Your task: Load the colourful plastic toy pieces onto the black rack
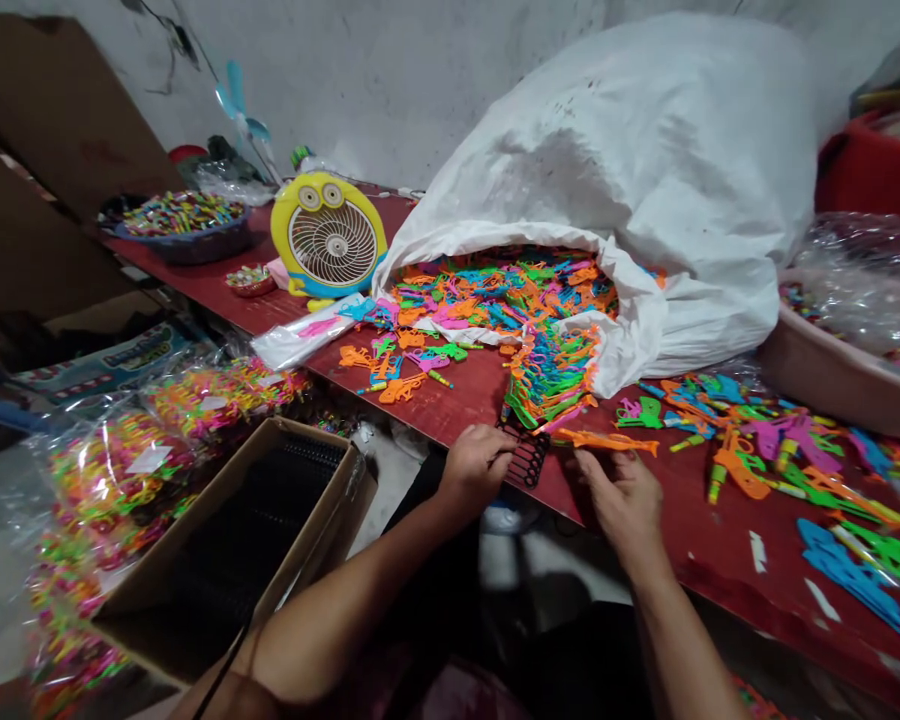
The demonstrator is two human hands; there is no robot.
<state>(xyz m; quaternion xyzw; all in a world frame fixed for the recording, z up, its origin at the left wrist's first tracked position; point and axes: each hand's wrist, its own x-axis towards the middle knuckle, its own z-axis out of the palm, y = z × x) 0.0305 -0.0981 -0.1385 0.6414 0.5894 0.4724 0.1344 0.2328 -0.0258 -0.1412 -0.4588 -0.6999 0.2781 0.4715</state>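
Note:
My left hand (474,465) is closed on the left edge of a black plastic rack (526,462) at the front edge of the red table. Rows of colourful plastic toy pieces (551,375) stand in a tight stack at the rack's far end. To the right, my right hand (626,500) has its thumb and fingers round an orange toy piece (607,440), whose left end reaches toward the rack. Beyond the stack a big white sack (645,150) lies open, full of similar pieces.
A carton of black racks (255,530) stands lower left beside bagged toys (150,450). A yellow fan (335,240) and a blue basket (187,240) stand at the back left. Loose toys (742,465) and a pink basin (840,370) are on the right.

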